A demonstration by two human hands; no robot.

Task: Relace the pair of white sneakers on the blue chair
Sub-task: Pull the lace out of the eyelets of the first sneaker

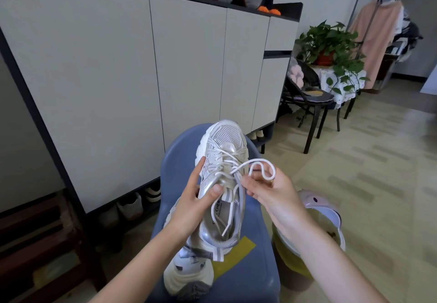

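- My left hand grips the white sneaker from its left side, thumb curled over the collar by the tongue and fingers wrapped under the sole, holding it up above the blue chair with the toe pointing away from me.
- The sneaker has a white mesh toe box, silvery-grey overlays along the sides, a chunky white sole and a grey-striped pull tab at the heel; dark lettering is printed on the insole, only partly readable.
- The white shoelace crosses the lower eyelets near the toe; nearer the tongue it runs loose, and one free end trails down into the shoe opening.
- My right hand pinches the shoelace just right of the tongue, fingers curled on it, and a loop of lace arches up over my fingers.
- The second sneaker lies on the chair seat below the held one, partly hidden by my left forearm, with its thick off-white sole showing.
- A yellow-green patch lies on the seat beside the second shoe.
- A bin with a pale lilac lid stands just right of the chair.
- A grey cabinet stands behind the chair.
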